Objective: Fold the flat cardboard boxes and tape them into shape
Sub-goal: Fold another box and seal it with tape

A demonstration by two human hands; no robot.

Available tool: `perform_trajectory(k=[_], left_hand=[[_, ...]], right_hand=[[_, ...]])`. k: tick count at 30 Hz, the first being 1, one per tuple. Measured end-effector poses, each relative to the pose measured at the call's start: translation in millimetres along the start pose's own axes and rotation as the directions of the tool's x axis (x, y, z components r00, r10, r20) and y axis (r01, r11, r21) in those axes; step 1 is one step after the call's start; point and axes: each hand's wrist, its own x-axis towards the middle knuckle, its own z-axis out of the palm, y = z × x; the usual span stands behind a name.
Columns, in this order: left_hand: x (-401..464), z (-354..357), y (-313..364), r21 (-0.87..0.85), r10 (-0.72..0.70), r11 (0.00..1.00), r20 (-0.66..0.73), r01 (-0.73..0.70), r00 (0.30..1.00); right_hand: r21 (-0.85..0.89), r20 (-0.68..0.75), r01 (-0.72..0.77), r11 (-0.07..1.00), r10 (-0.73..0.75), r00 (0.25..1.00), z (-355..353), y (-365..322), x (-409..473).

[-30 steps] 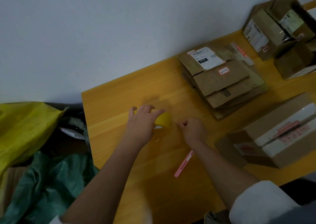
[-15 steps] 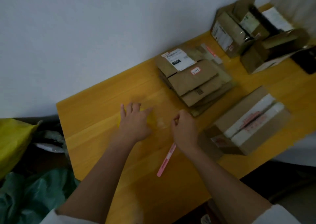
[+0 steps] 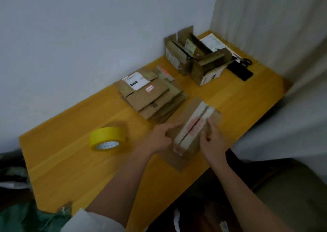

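A plain pale wall fills the upper left of the frame, and a ribbed off-white curtain [image 3: 276, 42] hangs down the right side. Between them a table [image 3: 74, 161] with a smooth yellow-orange wood-grain top runs diagonally from the lower left toward the upper right.

Just right of centre, near the table's front edge, lies the cardboard box [image 3: 192, 129]: brown, matte corrugated board, long and rectangular, with two whitish tape strips running along its top on either side of a dark centre seam and some blurred red print on them. A loose brown flap juts from its near end toward the table edge. The left hand [image 3: 160, 139] grips the box's left side, fingers curled against the board with the thumb up at the top edge. The right hand [image 3: 211, 139] holds the right side, fingers bent round the far edge, thumb pressed on the top beside the tape. The box sits between the two palms; motion blur softens its outline.

To the left of the hands, well apart from them, a roll of yellow tape [image 3: 108, 138] rests tilted on the table, its white core facing the camera. Behind the box lies a stack of flat cardboard boxes [image 3: 152, 97], the top one carrying a white label. In the upper right stand two opened boxes [image 3: 196, 58], beside them a flat black object [image 3: 239, 70].
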Motion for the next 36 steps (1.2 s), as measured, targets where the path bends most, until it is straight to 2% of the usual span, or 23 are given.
perform_trajectory(k=[1,3,4,7,10,13,17,22,28,32,36], left_hand=[[-3,8,4,0.004,0.009,1.000,0.002,-0.009,1.000],[-9,25,6,-0.020,0.025,1.000,0.007,-0.025,1.000],[-12,33,7,-0.039,0.014,0.999,0.010,-0.014,1.000],[-17,56,11,-0.081,-0.013,0.997,-0.015,0.011,1.000],[-16,71,15,-0.073,0.002,0.997,-0.135,-0.012,0.991],[-9,80,16,-0.115,-0.029,0.993,-0.211,0.004,0.977],[-1,86,15,-0.112,-0.068,0.993,-0.256,0.040,0.964],[-1,84,15,-0.083,-0.067,0.995,-0.221,0.049,0.973],[3,87,26,0.206,-0.013,0.977,-0.205,0.056,0.979],[2,98,32,0.298,-0.012,0.950,-0.258,0.091,0.966],[1,107,32,0.344,0.006,0.933,-0.304,0.104,0.953]], right_hand=[[0.048,0.042,0.066,0.997,-0.068,0.997,-7,7,1],[0.064,0.032,0.207,0.976,-0.210,0.977,-18,15,7],[0.062,0.034,0.228,0.972,-0.231,0.972,-23,17,11],[0.078,0.170,0.184,0.980,-0.195,0.966,-37,26,19],[0.206,0.380,0.107,0.973,-0.180,0.907,-48,35,16],[0.208,0.464,0.065,0.976,-0.157,0.872,-45,47,8],[0.179,0.446,0.116,0.977,-0.186,0.875,-40,52,5],[0.073,0.487,0.230,0.970,-0.236,0.841,-41,53,11],[-0.104,0.545,0.337,0.936,-0.230,0.806,-43,52,19],[-0.102,0.530,0.350,0.931,-0.246,0.811,-42,53,21],[-0.006,0.525,0.306,0.952,-0.257,0.811,-44,45,21]])
